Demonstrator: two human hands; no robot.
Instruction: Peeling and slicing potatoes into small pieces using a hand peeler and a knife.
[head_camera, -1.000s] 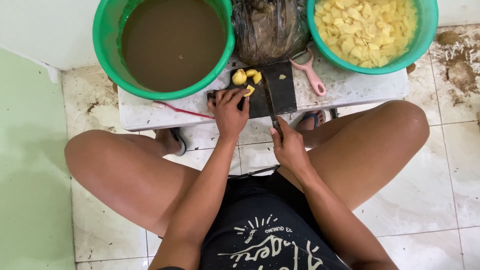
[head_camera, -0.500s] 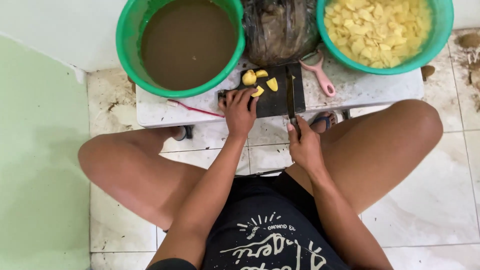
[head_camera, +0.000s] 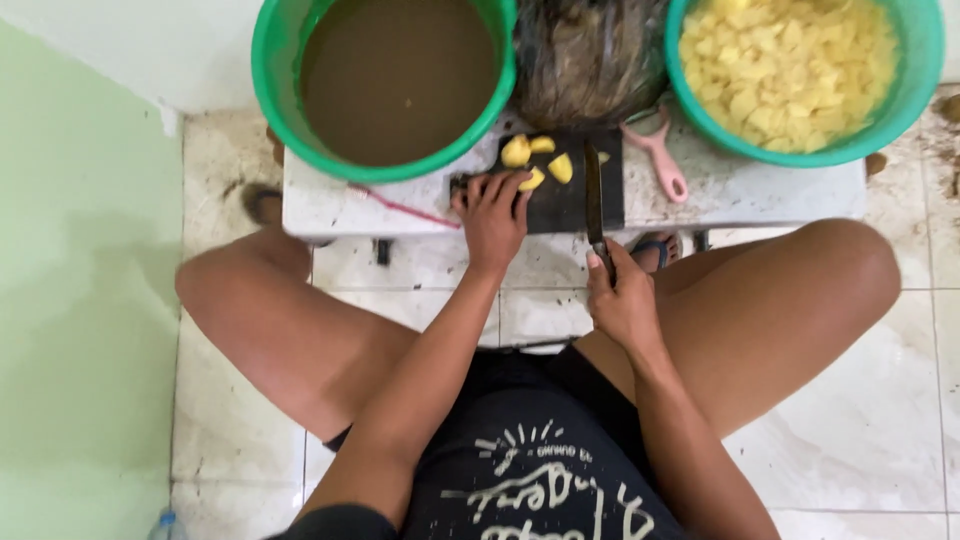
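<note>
Yellow potato pieces (head_camera: 540, 160) now lie cut apart on the dark cutting board (head_camera: 560, 205), beside them the left hand (head_camera: 492, 215) pinching one, while the right hand (head_camera: 622, 300) has drawn its tightly gripped knife (head_camera: 594, 195) clear, so another cut looks finished.
</note>
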